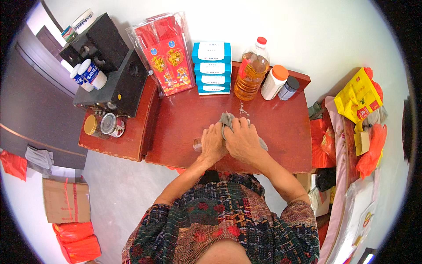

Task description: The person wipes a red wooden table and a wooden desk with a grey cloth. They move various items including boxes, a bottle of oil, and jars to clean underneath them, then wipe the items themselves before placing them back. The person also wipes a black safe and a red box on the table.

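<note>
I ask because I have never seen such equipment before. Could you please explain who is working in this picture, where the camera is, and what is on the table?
There is no machine: a person works with two bare hands. The picture comes from a wide fisheye camera worn on the head, looking down, so straight edges bend.

The left hand and right hand hold a bunched grey cloth over the red table.

Along its back, left to right, are red packets in clear plastic, stacked blue-and-white boxes, a red-capped bottle of amber liquid, an orange-capped white bottle and a dark-lidded jar.
</note>
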Available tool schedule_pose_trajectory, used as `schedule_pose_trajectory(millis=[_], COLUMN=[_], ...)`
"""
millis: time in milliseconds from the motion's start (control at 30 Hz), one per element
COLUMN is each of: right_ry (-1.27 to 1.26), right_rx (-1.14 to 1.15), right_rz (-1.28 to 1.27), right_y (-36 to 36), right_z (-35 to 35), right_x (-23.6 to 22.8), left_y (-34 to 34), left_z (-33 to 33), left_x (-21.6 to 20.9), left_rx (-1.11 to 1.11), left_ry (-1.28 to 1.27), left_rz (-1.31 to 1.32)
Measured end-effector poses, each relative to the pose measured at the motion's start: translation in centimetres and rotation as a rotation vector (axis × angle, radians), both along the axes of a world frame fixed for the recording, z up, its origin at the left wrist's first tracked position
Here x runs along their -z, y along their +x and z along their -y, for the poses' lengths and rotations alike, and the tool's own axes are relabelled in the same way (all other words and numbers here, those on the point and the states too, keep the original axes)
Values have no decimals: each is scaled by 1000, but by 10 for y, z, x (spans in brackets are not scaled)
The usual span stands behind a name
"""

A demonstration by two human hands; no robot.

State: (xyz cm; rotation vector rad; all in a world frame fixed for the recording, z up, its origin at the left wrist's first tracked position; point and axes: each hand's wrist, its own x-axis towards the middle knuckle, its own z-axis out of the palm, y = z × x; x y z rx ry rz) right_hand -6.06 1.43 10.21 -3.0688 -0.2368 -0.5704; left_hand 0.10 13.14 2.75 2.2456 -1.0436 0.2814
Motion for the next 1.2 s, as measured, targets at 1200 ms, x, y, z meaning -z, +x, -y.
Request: schedule_pose_trajectory(millis=[1200], right_ry=[1723], right_rx=[267], right_rz=[-161], right_y=[-8], right_z=[-19], right_x=[88], left_y=[67], left_z=[14], left_x=[-38], left_rx=[140], left_ry=[-1201], left_rz=[-1092])
